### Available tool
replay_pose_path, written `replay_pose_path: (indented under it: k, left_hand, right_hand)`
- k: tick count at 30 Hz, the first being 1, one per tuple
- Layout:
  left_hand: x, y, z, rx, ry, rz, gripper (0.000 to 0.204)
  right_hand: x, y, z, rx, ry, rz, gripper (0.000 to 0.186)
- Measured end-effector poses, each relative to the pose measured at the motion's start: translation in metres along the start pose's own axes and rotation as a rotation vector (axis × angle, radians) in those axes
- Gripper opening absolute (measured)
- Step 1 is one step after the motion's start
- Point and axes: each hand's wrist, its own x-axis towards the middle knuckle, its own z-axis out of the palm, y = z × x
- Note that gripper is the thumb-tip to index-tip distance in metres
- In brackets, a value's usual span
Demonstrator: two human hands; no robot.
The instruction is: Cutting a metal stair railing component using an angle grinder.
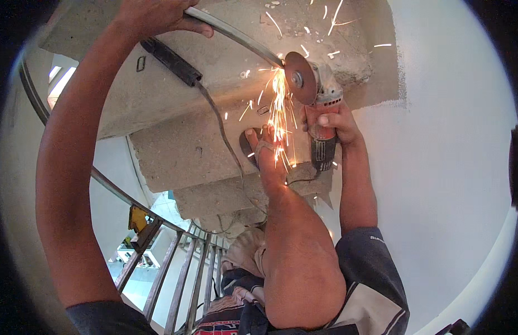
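Observation:
My right hand (338, 124) is wrapped round the red and black body of an angle grinder (324, 134). The grinder's brown disc (301, 78) meets the end of a long metal bar (236, 38), and bright sparks (279, 106) stream down from the contact toward my sandalled foot (261, 142). At the upper left, my left hand (158, 17) grips the same bar, its thumb stretched along the underside; the other fingers are partly hidden at the picture's top edge.
Rough concrete steps (180, 151) descend toward me. A black cylindrical tool handle (172, 61) with a trailing cord (220, 120) lies on a step. Metal railing (164, 268) with a yellow clamp-like piece (137, 219) runs at lower left. A white wall (449, 167) stands right.

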Motion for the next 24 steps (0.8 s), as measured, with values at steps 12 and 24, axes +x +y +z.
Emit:
replay_pose_path:
  k: [12,24]
  left_hand:
    - [-0.004,0.017,0.015,-0.017,0.111,-0.123,0.067]
    - [-0.007,0.009,0.012,0.028,0.065,-0.108,0.072]
  right_hand:
    - [-0.014,0.009,-0.004,0.013,-0.003,-0.127,0.077]
    - [-0.001,0.004,0.001,-0.040,-0.029,-0.005,0.056]
